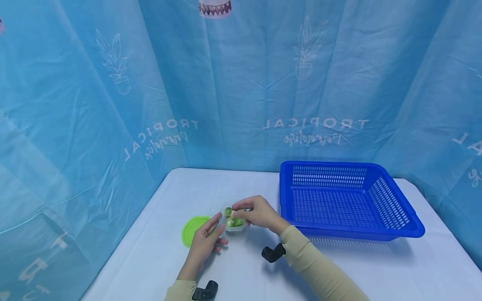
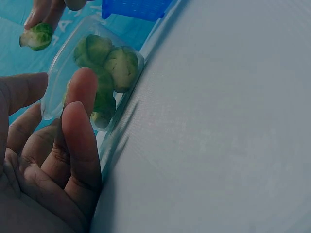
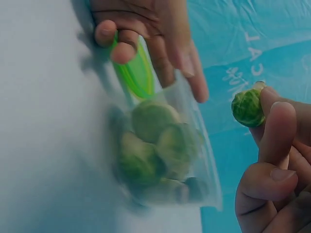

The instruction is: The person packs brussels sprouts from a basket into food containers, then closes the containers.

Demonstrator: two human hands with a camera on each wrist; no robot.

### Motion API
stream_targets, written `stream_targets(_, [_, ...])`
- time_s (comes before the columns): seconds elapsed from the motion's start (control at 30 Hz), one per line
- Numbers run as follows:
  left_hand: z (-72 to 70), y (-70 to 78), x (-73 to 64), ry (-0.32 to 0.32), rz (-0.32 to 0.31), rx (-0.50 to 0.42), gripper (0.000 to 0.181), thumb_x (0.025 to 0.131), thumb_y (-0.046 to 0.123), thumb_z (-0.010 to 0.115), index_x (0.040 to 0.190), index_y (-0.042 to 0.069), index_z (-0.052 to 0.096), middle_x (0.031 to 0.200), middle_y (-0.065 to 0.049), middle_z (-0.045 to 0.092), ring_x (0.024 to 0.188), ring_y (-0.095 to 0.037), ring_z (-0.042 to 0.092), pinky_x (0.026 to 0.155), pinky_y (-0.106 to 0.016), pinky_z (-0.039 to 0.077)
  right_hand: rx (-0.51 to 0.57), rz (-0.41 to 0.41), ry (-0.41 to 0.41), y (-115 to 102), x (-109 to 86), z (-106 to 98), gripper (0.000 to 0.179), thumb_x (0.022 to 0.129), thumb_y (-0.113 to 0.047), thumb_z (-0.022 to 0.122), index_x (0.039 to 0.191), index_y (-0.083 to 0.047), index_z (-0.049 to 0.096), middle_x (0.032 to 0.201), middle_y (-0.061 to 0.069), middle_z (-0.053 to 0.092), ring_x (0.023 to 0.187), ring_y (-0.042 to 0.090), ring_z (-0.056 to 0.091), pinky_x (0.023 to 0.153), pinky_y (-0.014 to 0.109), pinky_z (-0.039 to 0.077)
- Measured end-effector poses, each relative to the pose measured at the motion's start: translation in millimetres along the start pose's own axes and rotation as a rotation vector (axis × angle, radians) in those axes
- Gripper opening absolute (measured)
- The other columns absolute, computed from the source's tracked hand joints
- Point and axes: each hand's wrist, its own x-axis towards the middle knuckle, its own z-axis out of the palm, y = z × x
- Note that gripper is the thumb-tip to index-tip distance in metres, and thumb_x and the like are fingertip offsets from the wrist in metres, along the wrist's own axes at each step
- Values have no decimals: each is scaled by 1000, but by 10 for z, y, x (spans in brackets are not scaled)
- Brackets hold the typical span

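A small clear plastic container (image 1: 236, 228) of Brussels sprouts (image 2: 121, 68) stands on the white table. My right hand (image 1: 260, 212) is just above it and pinches one Brussels sprout (image 3: 248, 108) between thumb and fingertips, clear of the others. Beside the container's left wall is my left hand (image 1: 205, 240), its fingers fairly straight and its fingertips right at the rim, with no grip around it. Partly behind the left hand lies a round green lid (image 1: 191, 229). Several sprouts show through the container wall in both wrist views.
To the right stands a large blue plastic basket (image 1: 327, 225) with slotted walls, close to my right forearm. Blue printed curtains (image 1: 241, 92) hang behind and along the sides of the white table (image 1: 241, 271).
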Motion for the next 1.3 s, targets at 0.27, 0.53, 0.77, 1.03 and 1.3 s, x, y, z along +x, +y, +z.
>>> stream_targets(0.27, [2, 0, 5, 4, -3, 15, 54, 88, 39, 65, 138, 30, 46, 150, -5, 39, 75, -21, 72, 52, -25, 54, 9, 16, 10, 139, 11, 115, 28, 82, -39, 72, 106, -23, 72, 102, -9, 72, 59, 31, 65, 57, 42, 55])
stream_targets(0.53, [0, 105, -33, -21, -23, -7, 53, 91, 34, 63, 140, 27, 45, 151, -6, 37, 78, -25, 72, 55, -29, 56, -7, 45, 121, 193, 36, 86, 29, 83, -39, 71, 107, -23, 72, 106, -5, 72, 55, 19, 63, 52, 31, 51])
stream_targets(0.77, [22, 292, -171, -37, -21, -2, 51, 91, 30, 63, 140, 23, 46, 151, -12, 36, 81, -28, 72, 57, -30, 57, -23, 50, 161, 216, 72, 73, 31, 83, -36, 71, 109, -19, 72, 109, -3, 71, 54, 16, 63, 54, 29, 50])
stream_targets(1.03, [19, 287, -167, -37, -19, -6, 51, 91, 30, 62, 139, 24, 46, 151, -11, 36, 80, -28, 72, 55, -30, 56, -26, 63, 145, 231, 84, 91, 30, 85, -33, 69, 110, -17, 71, 110, 1, 71, 52, 20, 62, 49, 27, 47])
stream_targets(1.3, [13, 278, -161, -49, -15, -2, 53, 92, 29, 61, 142, 20, 44, 152, -11, 35, 79, -27, 72, 57, -31, 57, -10, 75, 174, 252, 100, 75, 31, 84, -31, 71, 110, -15, 71, 111, 5, 71, 49, 15, 60, 48, 27, 47])
